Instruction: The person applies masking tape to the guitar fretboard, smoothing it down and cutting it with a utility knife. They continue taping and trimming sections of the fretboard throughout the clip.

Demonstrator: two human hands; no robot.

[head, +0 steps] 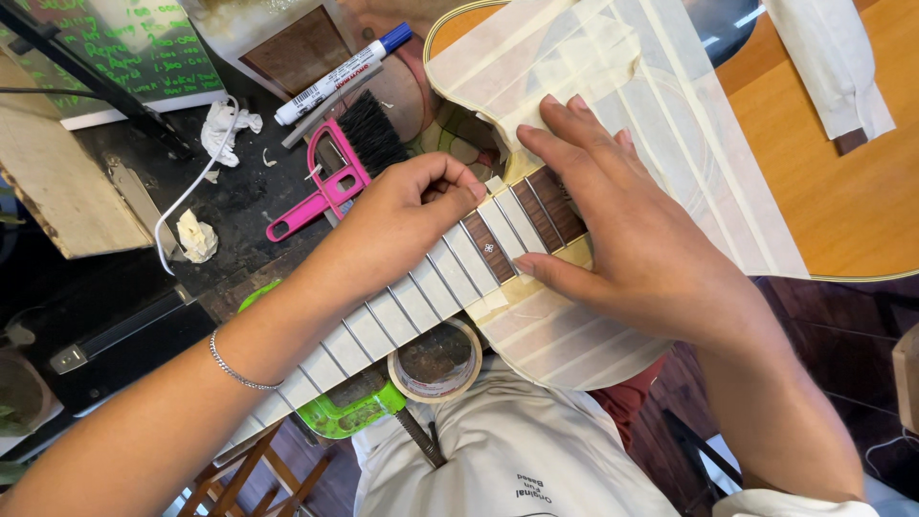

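Observation:
An acoustic guitar (842,182) lies across my lap, its top covered with strips of masking tape (661,105). Tape strips also cover the wood between the frets of the fretboard (450,273). My left hand (407,215) is curled on the fretboard near the body, fingertips pinching at a tape strip. My right hand (627,225) lies flat and spread on the taped top beside the neck joint, thumb along the fretboard's lower edge. A roll of masking tape (436,362) hangs under the neck.
On the dark bench to the left lie a pink-handled black brush (349,158), a white and blue marker (340,75), crumpled paper bits (227,124) and a white cable. A green tool (349,407) sits under the neck. A chalkboard with green writing stands at top left.

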